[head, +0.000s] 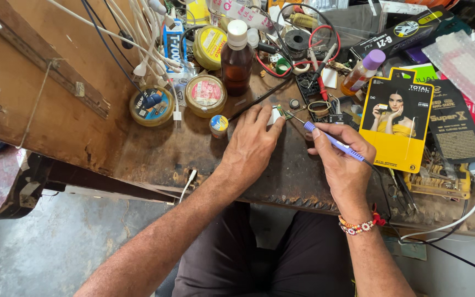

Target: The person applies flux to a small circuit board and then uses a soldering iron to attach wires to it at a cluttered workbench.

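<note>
My right hand (341,157) grips a soldering iron with a blue handle (333,141), and its thin tip points left toward a small green circuit board (285,113). My left hand (251,144) rests flat on the worn wooden bench (155,151), fingertips pressing on the small board and a white piece beside it. A black cord runs from the iron's handle back over my right wrist, which wears a beaded bracelet (358,225).
Round tins (205,94), a brown bottle (237,59), a small jar (219,125), a purple-capped bottle (363,71), white cables (149,33), red and black probe leads (320,71) and a yellow package (396,118) crowd the bench. The bench front edge runs just above my lap.
</note>
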